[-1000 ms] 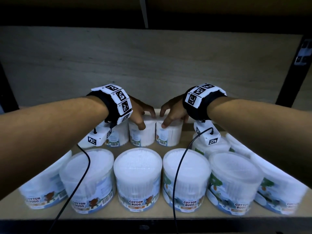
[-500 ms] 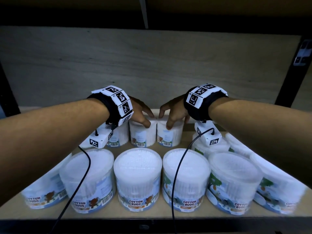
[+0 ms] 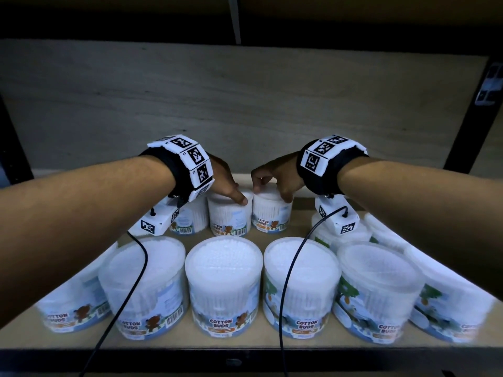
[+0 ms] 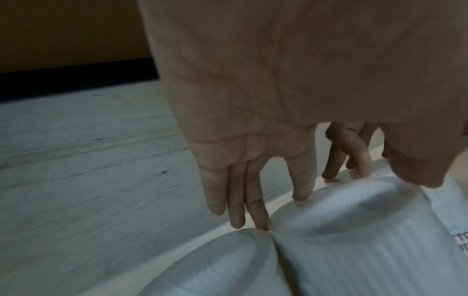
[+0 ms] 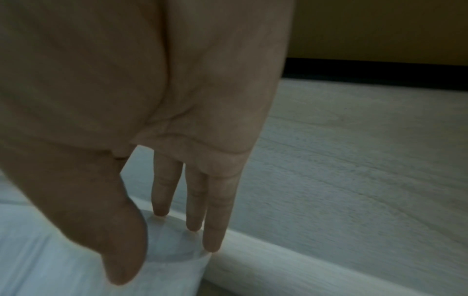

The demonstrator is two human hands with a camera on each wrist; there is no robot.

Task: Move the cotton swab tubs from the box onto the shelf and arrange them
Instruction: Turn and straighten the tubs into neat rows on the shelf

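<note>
We are arranging the back row behind the front row of tubs [image 3: 223, 289]: our left hand [image 3: 226, 180] and right hand [image 3: 275, 175] each grip one back tub [image 3: 229, 216] [image 3: 270, 210] from above, fingers curled over the rim, and next we should, we think, press them together.

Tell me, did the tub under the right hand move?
Yes. The tub under the right hand stayed put behind the front tubs, but it turned: its label swung rightward and now faces front.
</note>
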